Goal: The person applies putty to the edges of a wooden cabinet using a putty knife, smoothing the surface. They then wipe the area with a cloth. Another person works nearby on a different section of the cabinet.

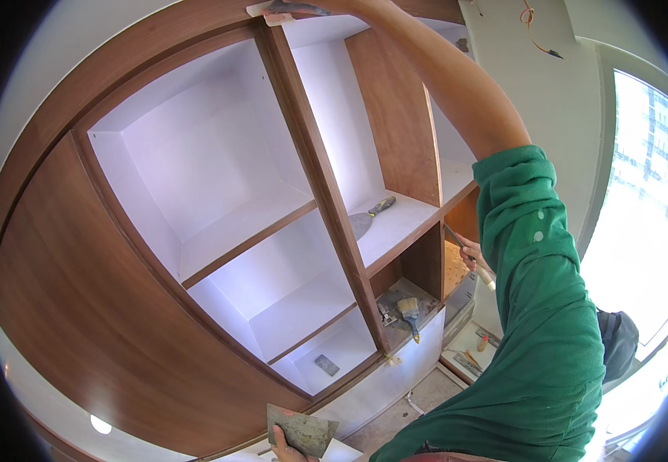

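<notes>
My left hand [289, 449] grips a flat metal scraper plate [302, 430] with grey residue and a pinkish smear, held low before the brown wooden cabinet. My right arm in a rolled green sleeve reaches up across the cabinet. Its hand, my right hand [339, 4], is mostly cut off by the top edge of the view. It holds a dark-bladed putty knife [298, 7] against the top frame, where the centre post [316, 144] meets it. Pale and pinkish filler [276, 18] shows at that joint.
A putty knife [373, 218] lies on a white shelf. A paintbrush [409, 315] rests in a lower cubby, and a grey block [327, 365] on the bottom shelf. Another person's hand [472, 254] holds a tool at right. Wires [533, 34] hang near the bright window [640, 219].
</notes>
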The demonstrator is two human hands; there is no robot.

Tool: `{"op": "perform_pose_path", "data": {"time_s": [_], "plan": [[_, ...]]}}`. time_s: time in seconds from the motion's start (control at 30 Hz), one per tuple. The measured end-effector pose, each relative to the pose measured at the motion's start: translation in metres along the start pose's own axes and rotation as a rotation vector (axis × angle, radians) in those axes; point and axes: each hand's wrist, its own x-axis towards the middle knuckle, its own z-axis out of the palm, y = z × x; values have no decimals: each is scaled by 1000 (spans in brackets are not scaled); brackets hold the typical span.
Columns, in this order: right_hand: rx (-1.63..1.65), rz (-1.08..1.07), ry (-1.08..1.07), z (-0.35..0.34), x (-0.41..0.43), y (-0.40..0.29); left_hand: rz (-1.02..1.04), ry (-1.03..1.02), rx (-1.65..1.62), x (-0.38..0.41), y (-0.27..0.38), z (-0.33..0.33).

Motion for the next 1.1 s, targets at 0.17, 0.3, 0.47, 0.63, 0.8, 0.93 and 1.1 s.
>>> {"op": "perform_pose_path", "data": {"time_s": [0.17,0.3,0.47,0.63,0.8,0.93,1.1], "plan": [[-23,-19,16,-3,-4,1,-5,-4,-15,-1,0,6],[-55,-48,35,-9,-6,-6,-8,12,1,5,-4,1],[-86,-76,93,1,-15,-13,4,38,8,-4,2,-3],[-111,-113,113,-8,-14,-13,-7,11,5,3,-2,7],[-106,-99,177,3,-20,-16,7,15,-12,-1,-2,3],[-118,-89,234,10,-24,-17,-2,7,-5,2,-2,-2],[-58,-11,255,9,-25,-16,-8,-8,0,7,-4,-10]]}}
